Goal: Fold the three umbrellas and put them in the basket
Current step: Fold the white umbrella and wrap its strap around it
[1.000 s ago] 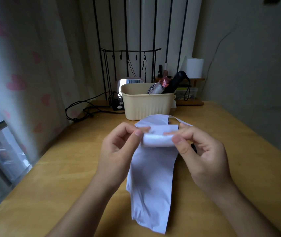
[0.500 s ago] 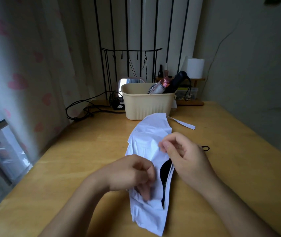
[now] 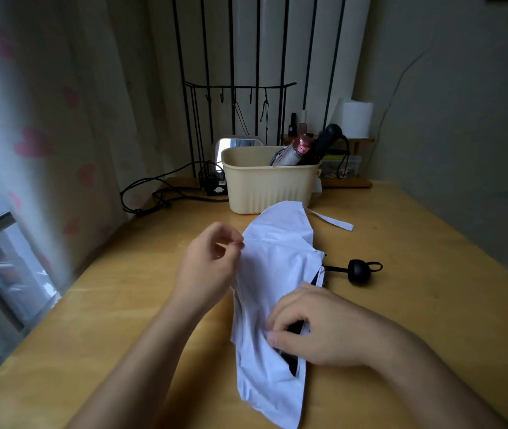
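Note:
A white umbrella lies collapsed and loose on the wooden table, its strap trailing right and its black handle sticking out to the right. My left hand pinches the canopy's left edge near the top. My right hand pinches a fold lower down, where the black inner side shows. Behind the umbrella stands a cream basket. A silver-pink folded umbrella and a black one lean inside it.
Black cables and a small black box lie at the table's back left by the curtain. A wire rack, a mirror and a wooden shelf with a paper roll stand behind the basket. The wall is close on the right.
My left hand has moved up from the canopy's lower part to its upper left edge. My right hand has moved down to the lower fold. The black handle has come into view.

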